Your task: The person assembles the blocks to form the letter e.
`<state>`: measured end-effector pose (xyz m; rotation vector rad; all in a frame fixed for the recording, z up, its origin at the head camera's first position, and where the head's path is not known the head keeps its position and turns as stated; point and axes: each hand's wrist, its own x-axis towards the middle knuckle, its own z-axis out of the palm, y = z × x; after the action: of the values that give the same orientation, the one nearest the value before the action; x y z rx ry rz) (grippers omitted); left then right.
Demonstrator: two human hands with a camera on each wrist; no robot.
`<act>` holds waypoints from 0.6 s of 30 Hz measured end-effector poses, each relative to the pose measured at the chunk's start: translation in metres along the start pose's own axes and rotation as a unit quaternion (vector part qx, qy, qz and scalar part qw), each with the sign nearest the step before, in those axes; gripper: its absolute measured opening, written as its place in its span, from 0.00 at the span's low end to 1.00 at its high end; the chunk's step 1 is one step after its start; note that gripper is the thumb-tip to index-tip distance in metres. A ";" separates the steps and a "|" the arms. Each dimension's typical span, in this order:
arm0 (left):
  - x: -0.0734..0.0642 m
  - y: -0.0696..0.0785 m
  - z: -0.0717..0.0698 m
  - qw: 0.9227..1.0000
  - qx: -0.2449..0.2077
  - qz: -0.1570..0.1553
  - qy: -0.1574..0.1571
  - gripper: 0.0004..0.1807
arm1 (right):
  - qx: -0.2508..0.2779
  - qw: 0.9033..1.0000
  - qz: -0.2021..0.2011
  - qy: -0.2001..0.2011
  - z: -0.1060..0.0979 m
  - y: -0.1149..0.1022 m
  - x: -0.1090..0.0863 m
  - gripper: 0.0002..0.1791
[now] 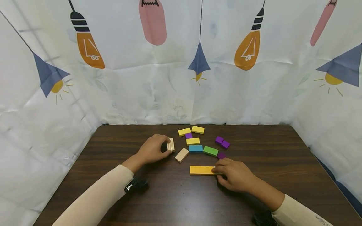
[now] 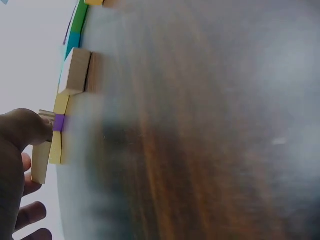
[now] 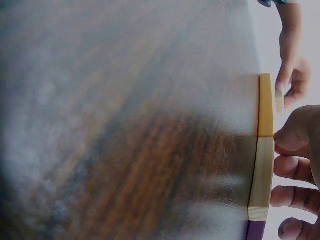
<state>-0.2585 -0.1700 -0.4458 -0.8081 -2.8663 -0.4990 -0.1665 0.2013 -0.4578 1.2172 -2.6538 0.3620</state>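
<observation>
My left hand [image 1: 152, 149] grips a plain wooden block [image 1: 171, 145] between thumb and fingers; in the left wrist view its thumb covers part of it. Another plain wooden block [image 1: 182, 155] lies askew just to its right. My right hand [image 1: 236, 174] rests over the right end of an orange block [image 1: 201, 170], fingertips at its top. The right wrist view shows a pale wooden block [image 3: 261, 175] end to end with the orange one, under my fingers, and a purple block [image 3: 256, 230] further along.
Behind lie several yellow blocks [image 1: 193, 141], one small purple block [image 1: 188, 135] between them, then a blue block [image 1: 195, 148] and a green block [image 1: 210, 151] side by side. Two purple blocks [image 1: 222, 142] sit to the right. A patterned curtain [image 1: 175, 94] hangs behind the dark wooden table [image 1: 169, 201].
</observation>
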 end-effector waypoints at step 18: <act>-0.022 0.008 0.004 0.999 -0.012 0.042 -0.006 0.19 | -0.004 1.000 0.002 0.003 0.001 0.001 0.000 0.11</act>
<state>-0.2359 -0.1731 -0.4522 -0.9331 -2.8293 -0.5203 -0.1669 0.2015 -0.4586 1.2060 -2.6509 0.3552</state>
